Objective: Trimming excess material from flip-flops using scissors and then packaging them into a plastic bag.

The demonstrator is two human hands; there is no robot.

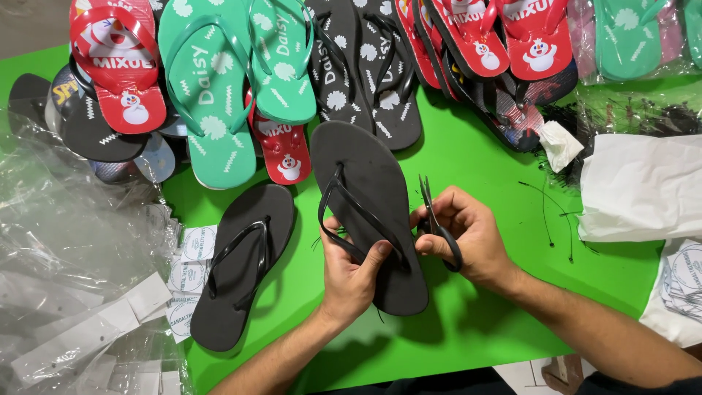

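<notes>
A plain black flip-flop sits at the centre of the frame, toe toward the top, its heel lifted off the green table in the left hand. That hand's fingers wrap under the sole's left edge while the thumb presses on top beside the strap. Touching the sole's right edge, the right hand is curled shut around the handles of small black scissors, blades together and pointing up the frame. A second black flip-flop lies flat just to the left, apart from the held one. Bare green surface stays open below and to the right of the hands. Stacked red, teal and black flip-flops crowd the top edge, clear plastic bags fill the left side, and white paper lies at the right edge.
</notes>
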